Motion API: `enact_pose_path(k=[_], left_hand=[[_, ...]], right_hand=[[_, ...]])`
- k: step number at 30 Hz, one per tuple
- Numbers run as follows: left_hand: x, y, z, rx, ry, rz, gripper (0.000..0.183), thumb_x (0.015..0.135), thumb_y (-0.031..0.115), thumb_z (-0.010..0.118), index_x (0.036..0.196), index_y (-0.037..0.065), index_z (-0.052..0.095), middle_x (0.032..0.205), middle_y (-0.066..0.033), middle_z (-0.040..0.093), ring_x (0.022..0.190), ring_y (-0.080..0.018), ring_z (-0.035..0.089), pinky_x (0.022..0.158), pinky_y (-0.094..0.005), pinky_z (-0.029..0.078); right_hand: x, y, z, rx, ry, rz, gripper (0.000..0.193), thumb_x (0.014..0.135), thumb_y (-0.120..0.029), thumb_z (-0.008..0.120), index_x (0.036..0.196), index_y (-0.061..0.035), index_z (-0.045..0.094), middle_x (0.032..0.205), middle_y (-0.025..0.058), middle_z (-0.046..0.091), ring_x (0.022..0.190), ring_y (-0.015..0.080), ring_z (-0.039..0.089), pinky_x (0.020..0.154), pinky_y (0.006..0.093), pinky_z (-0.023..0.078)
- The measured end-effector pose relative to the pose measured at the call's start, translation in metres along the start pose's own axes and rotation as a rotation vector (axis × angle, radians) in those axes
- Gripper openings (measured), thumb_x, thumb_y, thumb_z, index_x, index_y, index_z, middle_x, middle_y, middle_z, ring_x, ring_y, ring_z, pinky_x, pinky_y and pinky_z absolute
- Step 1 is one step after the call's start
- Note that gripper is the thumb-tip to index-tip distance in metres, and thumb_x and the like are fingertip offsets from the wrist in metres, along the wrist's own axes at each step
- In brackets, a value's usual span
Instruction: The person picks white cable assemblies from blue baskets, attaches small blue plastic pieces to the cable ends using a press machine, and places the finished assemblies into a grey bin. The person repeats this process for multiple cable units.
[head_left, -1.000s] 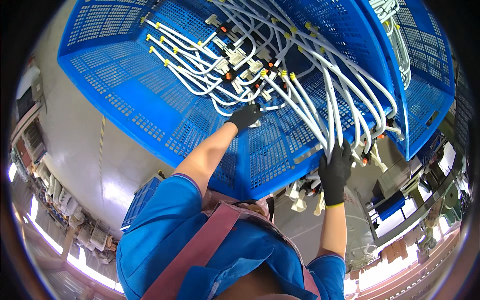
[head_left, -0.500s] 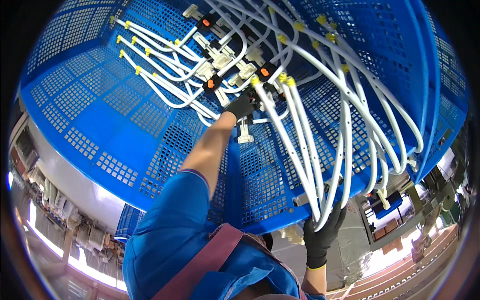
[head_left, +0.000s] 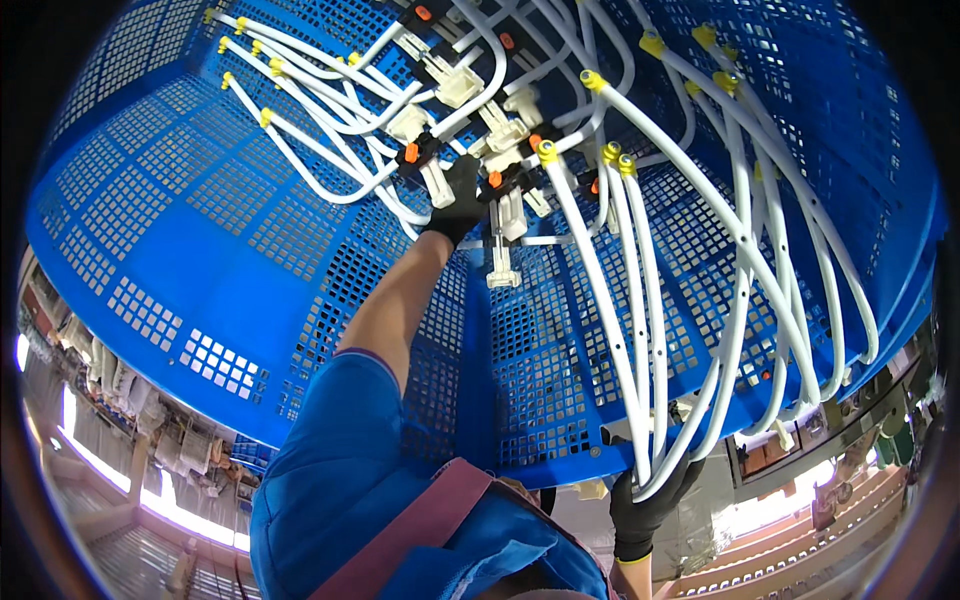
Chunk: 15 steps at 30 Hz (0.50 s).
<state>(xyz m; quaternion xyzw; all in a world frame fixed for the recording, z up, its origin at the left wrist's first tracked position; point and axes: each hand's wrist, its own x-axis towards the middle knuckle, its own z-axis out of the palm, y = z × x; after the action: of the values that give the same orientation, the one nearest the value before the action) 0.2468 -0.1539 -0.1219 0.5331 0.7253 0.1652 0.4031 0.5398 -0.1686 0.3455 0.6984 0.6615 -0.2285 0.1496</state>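
Note:
My left hand [head_left: 458,205], in a black glove, reaches deep into a blue perforated plastic crate [head_left: 215,265]. Its fingers, partly hidden, are closed at a black plastic connector [head_left: 495,185] with an orange button. Beside it hangs a cream plastic clip [head_left: 503,268]. At the crate's near rim, my right hand [head_left: 645,512], also in a black glove, curls around the bent lower end of a white tube frame [head_left: 612,310]. Yellow caps [head_left: 547,152] top the tubes above that hand.
More bent white tubes [head_left: 330,180] with yellow ends lie toward the crate's left. Several others [head_left: 770,290] lean over its right side. Cream and black connectors [head_left: 458,85] crowd the middle. Beyond the rim, on the left, hanging goods [head_left: 190,445] show.
My left hand has shifted slightly left among the connectors. The tubes at my right hand have moved a little right and down in the picture, and that hand has dropped slightly with them.

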Motion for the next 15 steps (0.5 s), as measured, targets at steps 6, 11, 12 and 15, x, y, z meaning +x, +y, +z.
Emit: enact_pose_path(k=[6, 11, 12, 15], left_hand=[[0.019, 0.007, 0.003, 0.251, -0.226, -0.027, 0.078, 0.070, 0.053, 0.069, 0.119, -0.003, 0.046, 0.105, -0.0247, 0.053, 0.093, -0.0411, 0.055, 0.081, -0.0458, 0.044], [0.000, -0.003, -0.030, 0.199, -0.519, 0.102, 0.063, 0.073, 0.046, 0.068, 0.119, 0.007, 0.052, 0.098, -0.0174, 0.059, 0.084, -0.0352, 0.059, 0.071, -0.0418, 0.049], [-0.009, -0.006, -0.037, 0.179, -0.467, 0.160, 0.056, 0.072, 0.044, 0.069, 0.118, 0.015, 0.057, 0.089, -0.0120, 0.064, 0.074, -0.0307, 0.063, 0.069, -0.0401, 0.052], [-0.033, -0.008, -0.043, 0.319, -0.591, -0.114, 0.047, 0.070, 0.039, 0.071, 0.106, 0.010, 0.060, 0.097, -0.0148, 0.061, 0.087, -0.0341, 0.060, 0.074, -0.0393, 0.050]], right_hand=[[0.001, 0.004, 0.005, -0.069, 0.007, -0.084, 0.067, 0.082, -0.026, 0.056, 0.136, 0.0030, 0.029, 0.136, 0.0304, 0.034, 0.128, 0.0569, 0.024, 0.102, 0.0646, 0.025], [0.000, 0.003, 0.008, -0.088, 0.000, -0.061, 0.069, 0.083, -0.033, 0.054, 0.136, 0.0029, 0.030, 0.135, 0.0274, 0.037, 0.129, 0.0566, 0.022, 0.102, 0.0654, 0.024], [0.000, 0.003, 0.007, -0.099, -0.017, -0.050, 0.069, 0.082, -0.033, 0.054, 0.136, 0.0029, 0.030, 0.135, 0.0271, 0.037, 0.129, 0.0565, 0.022, 0.102, 0.0654, 0.023], [0.000, 0.001, 0.006, -0.115, -0.041, -0.032, 0.069, 0.082, -0.033, 0.054, 0.136, 0.0031, 0.030, 0.135, 0.0271, 0.037, 0.130, 0.0561, 0.020, 0.103, 0.0653, 0.021]])
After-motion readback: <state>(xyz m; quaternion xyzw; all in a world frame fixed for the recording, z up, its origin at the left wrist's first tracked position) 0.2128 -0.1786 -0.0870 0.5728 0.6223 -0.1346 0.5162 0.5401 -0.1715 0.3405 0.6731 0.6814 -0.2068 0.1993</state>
